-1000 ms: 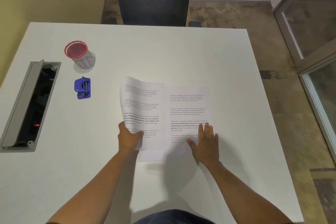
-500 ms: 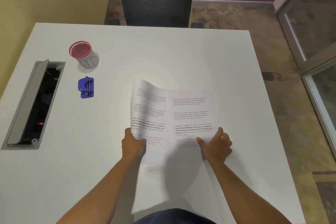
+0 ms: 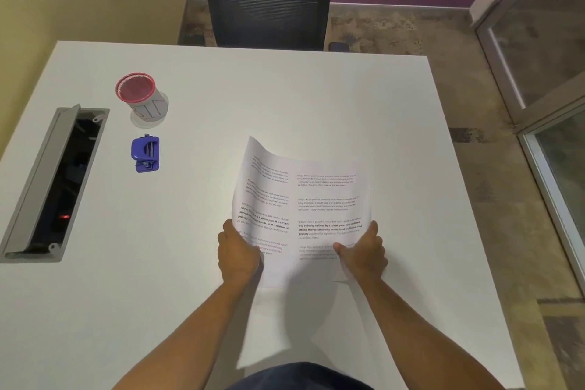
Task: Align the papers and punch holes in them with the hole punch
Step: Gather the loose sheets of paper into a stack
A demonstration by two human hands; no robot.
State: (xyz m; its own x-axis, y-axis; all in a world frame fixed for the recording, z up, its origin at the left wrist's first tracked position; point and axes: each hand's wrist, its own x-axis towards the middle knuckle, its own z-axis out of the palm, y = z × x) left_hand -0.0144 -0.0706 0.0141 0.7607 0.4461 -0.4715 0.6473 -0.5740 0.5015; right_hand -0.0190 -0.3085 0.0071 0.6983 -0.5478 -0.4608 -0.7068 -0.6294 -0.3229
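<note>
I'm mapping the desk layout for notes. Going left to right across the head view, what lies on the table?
Cable tray → red-rimmed cup and blue hole punch, roughly level → left hand → papers → right hand.

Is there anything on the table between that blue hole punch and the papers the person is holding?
No. In the head view, only bare white table lies between the hole punch and the papers.
</note>
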